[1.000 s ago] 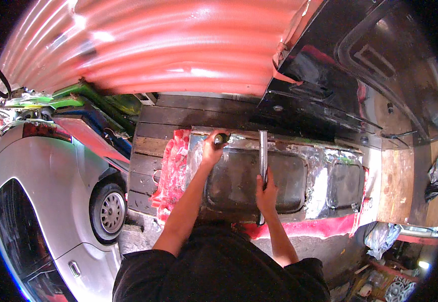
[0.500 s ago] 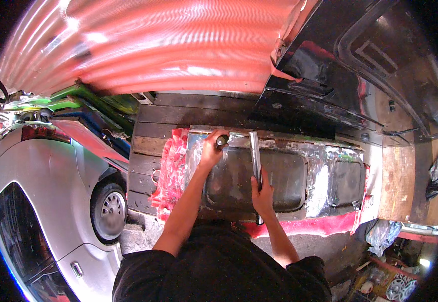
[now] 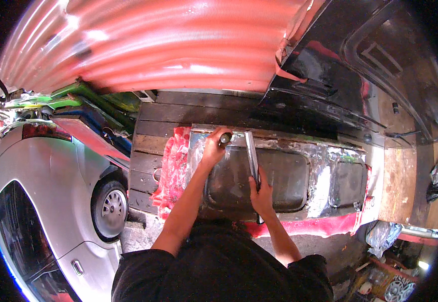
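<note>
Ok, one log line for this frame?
left hand: grips small dark tool at panel's far edge | right hand: holds long metal bar across metal panel

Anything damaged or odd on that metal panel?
Yes. The metal panel has patchy bare, shiny spots around its right recess, where the dark coat looks stripped. The left hand grips a small tool at its top edge; the right hand holds a flat bar.

In the middle of the frame, the left hand (image 3: pixel 213 150) is gripping a small dark tool (image 3: pixel 225 137) on a metal panel (image 3: pixel 279 176), while the right hand (image 3: pixel 262 194) is holding a long metal bar (image 3: pixel 252 156). A silver car (image 3: pixel 42 191) is sitting lower left.
</note>
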A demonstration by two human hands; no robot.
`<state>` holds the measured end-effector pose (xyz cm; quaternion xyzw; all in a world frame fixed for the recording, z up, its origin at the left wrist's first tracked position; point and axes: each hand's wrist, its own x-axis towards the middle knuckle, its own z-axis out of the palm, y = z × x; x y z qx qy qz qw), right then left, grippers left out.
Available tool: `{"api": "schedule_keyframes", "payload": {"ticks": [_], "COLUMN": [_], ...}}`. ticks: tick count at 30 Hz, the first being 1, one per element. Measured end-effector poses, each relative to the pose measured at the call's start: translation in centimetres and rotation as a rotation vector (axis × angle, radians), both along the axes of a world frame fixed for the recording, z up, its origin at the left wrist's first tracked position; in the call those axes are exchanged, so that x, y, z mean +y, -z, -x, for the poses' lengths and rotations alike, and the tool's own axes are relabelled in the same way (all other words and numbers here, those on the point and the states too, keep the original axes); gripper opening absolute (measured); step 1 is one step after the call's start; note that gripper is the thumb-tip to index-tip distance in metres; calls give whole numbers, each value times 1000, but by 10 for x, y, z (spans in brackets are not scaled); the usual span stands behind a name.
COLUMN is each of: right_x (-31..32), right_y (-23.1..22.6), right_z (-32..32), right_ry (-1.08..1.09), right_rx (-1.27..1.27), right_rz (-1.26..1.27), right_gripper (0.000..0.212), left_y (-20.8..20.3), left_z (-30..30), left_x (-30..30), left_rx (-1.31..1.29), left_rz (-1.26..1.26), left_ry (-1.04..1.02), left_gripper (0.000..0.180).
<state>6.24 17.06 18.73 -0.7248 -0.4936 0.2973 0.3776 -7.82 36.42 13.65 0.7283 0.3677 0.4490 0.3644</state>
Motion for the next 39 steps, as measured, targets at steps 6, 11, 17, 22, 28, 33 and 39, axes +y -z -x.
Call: {"api": "schedule_keyframes", "payload": {"ticks": [6,11,17,22,28,33,39], "right_x": [13,16,33,27,6,24,19], "right_y": [-13,-27,11,13,18,31,-8], "right_z": [5,12,7,16,16,-4,-10], "right_ry": [-36,-129,-215,-189,-107,-82,67], "right_rx": [8,-76,-394,-297,-191,-293,-111], "right_rz": [52,-94,130,4,-184,77,-49], "right_gripper": [54,54,43,41,43,43,41], "left_y": [9,4,0,4,1,3,39], "left_z": [2,1,-6,-10,-5,-4,3], "left_x": [2,-1,4,4,3,3,14], "left_rx": [23,49,46,100,-13,34,-247], "left_rz": [-43,-17,-32,-33,-33,-8,225], "left_ry": [20,-25,53,35,73,23,-115], "left_gripper": [39,49,41,39,45,54,42]}}
